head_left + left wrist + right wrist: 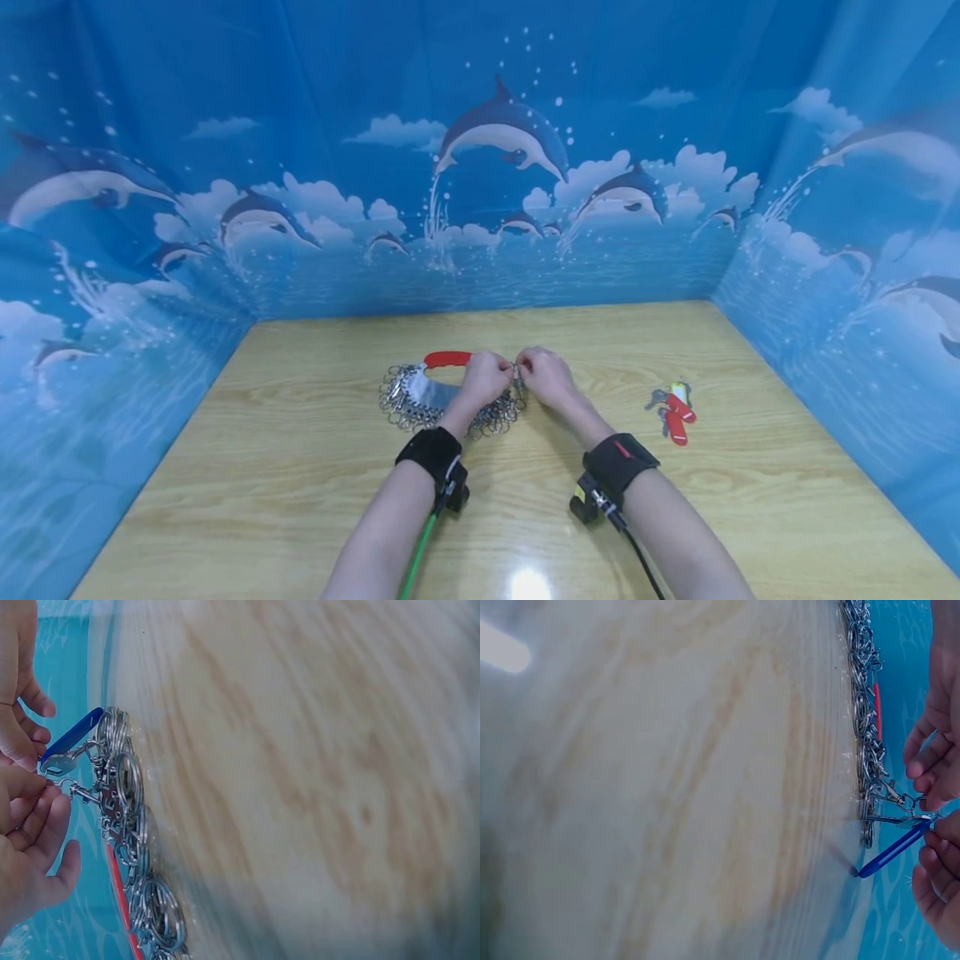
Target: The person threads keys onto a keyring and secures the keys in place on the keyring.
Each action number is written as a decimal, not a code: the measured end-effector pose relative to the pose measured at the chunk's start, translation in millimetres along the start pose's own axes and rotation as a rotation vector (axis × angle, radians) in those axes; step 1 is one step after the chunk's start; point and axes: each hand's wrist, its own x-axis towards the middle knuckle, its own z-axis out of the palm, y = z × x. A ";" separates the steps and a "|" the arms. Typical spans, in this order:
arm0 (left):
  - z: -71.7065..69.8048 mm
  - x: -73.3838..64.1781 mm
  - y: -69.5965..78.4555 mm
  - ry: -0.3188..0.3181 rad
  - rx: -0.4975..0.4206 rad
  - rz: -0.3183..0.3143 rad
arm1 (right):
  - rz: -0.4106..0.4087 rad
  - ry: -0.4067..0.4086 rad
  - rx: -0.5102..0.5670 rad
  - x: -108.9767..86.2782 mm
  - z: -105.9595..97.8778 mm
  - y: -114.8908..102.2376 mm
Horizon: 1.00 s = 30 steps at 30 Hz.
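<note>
A metal key holder plate [429, 392] with a red handle [447, 359] lies on the table, fringed with snap hooks and split rings [405, 415]. At its right end, my left hand [486, 379] pinches the end of a small snap hook [85, 793] between thumb and fingertips. Close beside it, my right hand [547, 379] pinches a key [60, 763] with a blue tag [894, 851] near the ring end. The key and hook nearly meet; whether they are linked is hidden by the fingertips.
To the right on the wooden table [300, 492] lie several keys with red tags [677, 427] and a yellow tag [679, 391]. A blue dolphin-printed curtain [345, 275] stands around the back and sides.
</note>
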 end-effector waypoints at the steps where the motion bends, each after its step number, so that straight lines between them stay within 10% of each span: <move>1: -0.2 0.1 0.0 0.005 0.008 0.004 | -0.009 0.006 -0.005 0.2 0.5 0.1; 30: -2.4 0.4 4.0 -0.003 0.083 -0.016 | -0.125 0.080 -0.065 -3.5 3.5 -1.4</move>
